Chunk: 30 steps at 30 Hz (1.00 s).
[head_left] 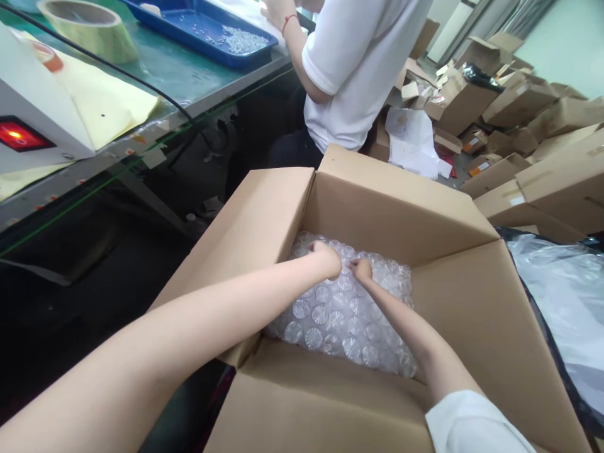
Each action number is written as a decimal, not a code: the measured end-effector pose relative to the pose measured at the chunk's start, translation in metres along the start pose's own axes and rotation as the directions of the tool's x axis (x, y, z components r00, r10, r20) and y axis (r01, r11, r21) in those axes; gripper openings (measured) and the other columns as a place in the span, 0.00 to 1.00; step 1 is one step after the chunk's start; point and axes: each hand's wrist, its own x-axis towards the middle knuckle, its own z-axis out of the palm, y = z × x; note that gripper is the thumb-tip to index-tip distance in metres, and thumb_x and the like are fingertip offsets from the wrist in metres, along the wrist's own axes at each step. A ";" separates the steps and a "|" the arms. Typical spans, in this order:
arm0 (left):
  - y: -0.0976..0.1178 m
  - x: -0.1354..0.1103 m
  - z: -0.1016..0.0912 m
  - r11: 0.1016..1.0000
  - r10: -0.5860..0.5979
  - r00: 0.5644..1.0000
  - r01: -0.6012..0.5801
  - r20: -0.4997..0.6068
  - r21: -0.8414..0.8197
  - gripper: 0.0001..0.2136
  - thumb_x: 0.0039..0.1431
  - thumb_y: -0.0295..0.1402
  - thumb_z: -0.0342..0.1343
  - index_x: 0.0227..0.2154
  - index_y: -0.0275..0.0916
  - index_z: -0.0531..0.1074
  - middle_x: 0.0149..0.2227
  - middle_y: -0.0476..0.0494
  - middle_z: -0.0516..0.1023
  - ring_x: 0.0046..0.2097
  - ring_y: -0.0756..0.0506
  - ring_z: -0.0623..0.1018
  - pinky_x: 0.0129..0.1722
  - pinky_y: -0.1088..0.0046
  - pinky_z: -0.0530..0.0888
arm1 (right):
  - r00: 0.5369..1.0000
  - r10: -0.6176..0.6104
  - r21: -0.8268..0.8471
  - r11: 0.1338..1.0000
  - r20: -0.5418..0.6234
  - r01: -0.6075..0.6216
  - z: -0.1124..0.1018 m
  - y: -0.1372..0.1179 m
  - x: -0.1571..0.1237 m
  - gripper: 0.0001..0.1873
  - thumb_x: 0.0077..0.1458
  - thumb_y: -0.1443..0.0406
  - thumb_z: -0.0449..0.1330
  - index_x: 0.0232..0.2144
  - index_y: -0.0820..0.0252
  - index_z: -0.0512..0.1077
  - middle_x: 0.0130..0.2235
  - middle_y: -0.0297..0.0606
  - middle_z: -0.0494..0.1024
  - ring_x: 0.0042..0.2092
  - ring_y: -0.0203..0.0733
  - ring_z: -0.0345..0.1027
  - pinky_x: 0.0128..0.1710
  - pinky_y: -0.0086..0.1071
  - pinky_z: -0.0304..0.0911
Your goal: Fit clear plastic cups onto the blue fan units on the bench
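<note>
An open cardboard box [377, 207] stands in front of me with its flaps spread. Inside lies a bag of several small clear round plastic parts [340, 314], looking like bubble wrap. Both my arms reach down into the box. My left hand [326, 257] is curled, fingers pressed into the bag near the far wall. My right hand [361, 269] sits right beside it, also curled and pinching the clear plastic. The fingertips of both hands are partly hidden in the bag.
A co-worker in a white shirt [363, 56] sits behind the box at a green bench [189, 69] with a blue tray [207, 28], a tape roll [89, 25] and a white machine [33, 107]. Piled cardboard boxes [533, 126] fill the right; a clear plastic sheet [561, 296] lies beside the box.
</note>
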 end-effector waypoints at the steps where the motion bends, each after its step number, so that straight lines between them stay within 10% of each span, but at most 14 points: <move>1: 0.005 0.002 0.000 1.000 -0.003 1.000 0.003 0.023 0.022 0.18 0.63 0.39 0.55 0.52 0.37 0.69 0.54 0.37 0.72 0.55 0.39 0.73 0.55 0.51 0.70 | 1.000 -0.001 0.031 1.000 -0.017 0.002 -0.001 0.004 0.001 0.14 0.63 0.60 0.59 0.48 0.62 0.71 0.50 0.42 0.74 0.48 0.45 0.71 0.47 0.45 0.69; 8: 0.012 0.013 -0.020 0.996 0.046 0.998 -0.044 -0.030 0.071 0.18 0.62 0.36 0.56 0.53 0.36 0.68 0.58 0.37 0.68 0.58 0.38 0.69 0.57 0.49 0.67 | 0.984 -0.151 0.363 0.916 -0.091 0.174 -0.045 0.017 -0.006 0.11 0.63 0.61 0.59 0.41 0.64 0.72 0.42 0.39 0.76 0.41 0.41 0.72 0.42 0.39 0.70; 15: 0.010 0.019 -0.028 0.976 0.182 0.965 -0.200 -0.190 -0.081 0.16 0.64 0.38 0.54 0.51 0.36 0.69 0.51 0.39 0.74 0.51 0.42 0.75 0.51 0.56 0.73 | 0.949 -0.282 0.732 0.615 -0.141 0.292 -0.080 -0.014 -0.020 0.13 0.64 0.57 0.57 0.38 0.64 0.71 0.35 0.34 0.74 0.33 0.36 0.70 0.34 0.33 0.69; 25: 0.008 0.015 -0.050 0.971 -0.012 0.944 -0.067 -0.329 -0.228 0.15 0.67 0.37 0.49 0.51 0.33 0.68 0.46 0.38 0.76 0.46 0.44 0.78 0.46 0.62 0.76 | 0.930 -0.267 0.907 0.399 0.254 -0.133 -0.053 -0.012 -0.022 0.26 0.63 0.47 0.50 0.48 0.63 0.68 0.41 0.47 0.77 0.39 0.49 0.75 0.40 0.47 0.72; 30: 0.008 0.013 -0.047 0.966 0.009 0.945 -0.093 -0.327 -0.242 0.16 0.67 0.33 0.46 0.55 0.35 0.66 0.47 0.34 0.76 0.48 0.40 0.78 0.47 0.62 0.74 | 0.933 -0.333 0.975 0.212 0.140 -0.070 -0.071 -0.031 -0.022 0.23 0.66 0.48 0.41 0.46 0.52 0.69 0.47 0.37 0.78 0.49 0.43 0.73 0.50 0.40 0.70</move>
